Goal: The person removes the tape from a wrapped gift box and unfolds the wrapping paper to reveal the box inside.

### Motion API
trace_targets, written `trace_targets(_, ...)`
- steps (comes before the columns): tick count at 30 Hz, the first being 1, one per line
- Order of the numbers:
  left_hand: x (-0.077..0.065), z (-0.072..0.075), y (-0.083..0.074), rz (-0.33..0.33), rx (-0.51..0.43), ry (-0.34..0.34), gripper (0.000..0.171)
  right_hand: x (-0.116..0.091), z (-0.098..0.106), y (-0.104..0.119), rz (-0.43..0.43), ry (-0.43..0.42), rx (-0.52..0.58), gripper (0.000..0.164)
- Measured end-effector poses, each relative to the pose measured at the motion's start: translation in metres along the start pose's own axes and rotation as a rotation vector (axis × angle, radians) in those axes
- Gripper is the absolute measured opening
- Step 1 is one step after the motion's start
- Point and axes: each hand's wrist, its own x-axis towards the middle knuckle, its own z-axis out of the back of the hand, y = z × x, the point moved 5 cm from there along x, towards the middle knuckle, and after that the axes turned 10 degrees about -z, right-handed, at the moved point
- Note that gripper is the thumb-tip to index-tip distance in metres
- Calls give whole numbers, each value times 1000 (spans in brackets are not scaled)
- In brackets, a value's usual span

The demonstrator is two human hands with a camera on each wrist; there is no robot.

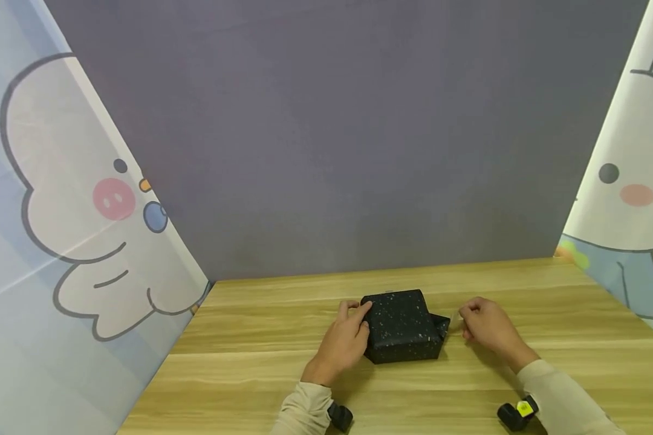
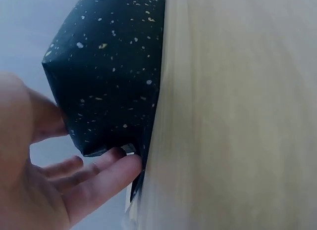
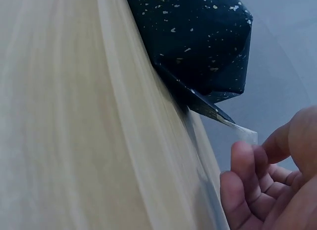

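Observation:
A box wrapped in black speckled paper lies on the wooden table, between the two hands. My left hand rests at its left end, one finger on the top face near the edge. In the left wrist view, other fingertips touch the folded paper at that end. On the right, a pointed paper flap sticks out from the box. My right hand pinches a small clear strip of tape between thumb and finger; its other end meets the flap's tip.
The wood-grain table runs back to a grey backdrop. Cartoon-printed sheets stand at both sides. Each wrist wears a small black camera.

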Motion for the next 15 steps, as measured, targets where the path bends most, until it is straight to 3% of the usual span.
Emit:
trace_targets(4, 0, 0, -1, -30, 47, 14, 53, 0, 0, -3, -24, 12, 36, 29)
trace_targets(11, -1, -2, 1, -30, 23, 53, 57, 2, 0, -6, -47, 12, 28, 29)
trace_targets(15, -2, -1, 2, -23, 25, 42, 57, 2, -2, -7, -54, 13, 42, 29)
